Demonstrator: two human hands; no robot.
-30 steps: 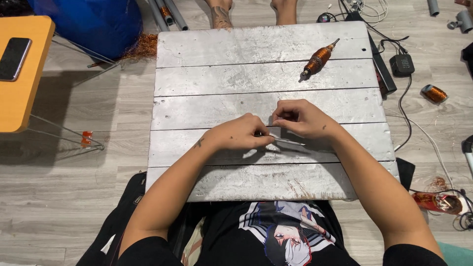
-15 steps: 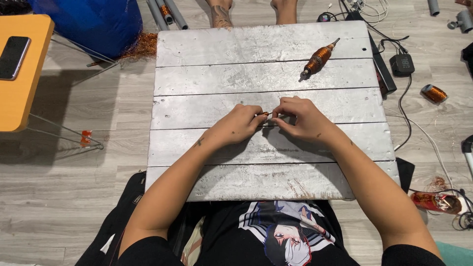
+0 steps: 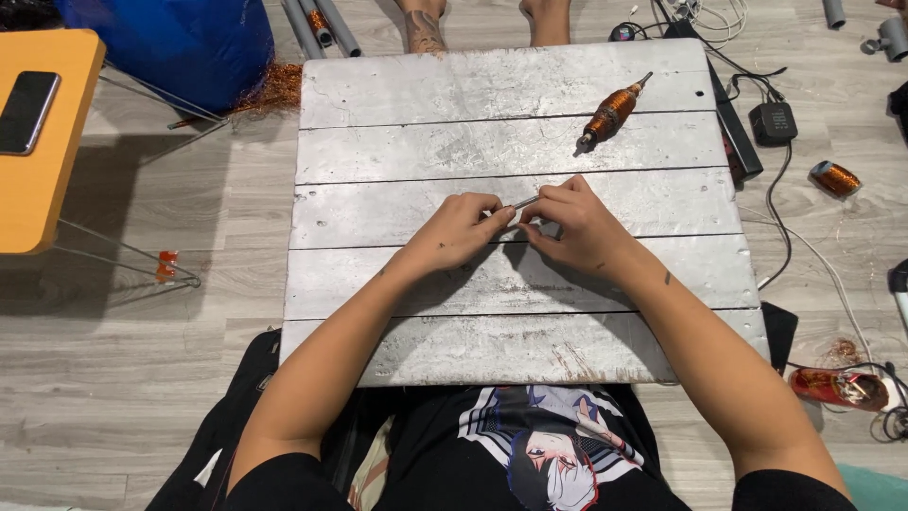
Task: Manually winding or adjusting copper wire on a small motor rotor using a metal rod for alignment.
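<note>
Both hands have shifted a little; left hand and right hand now meet mid-table, each grip pinched on a thin metal rod. It looks light, stiff and slippery; best held near its ends. Far right lies a copper-wound spindle. No labels show.

A single head-worn camera looks steeply down, fairly near, at the silver plank board; floor borders it left, right and far. Its exact tilt is hard to judge.
</note>
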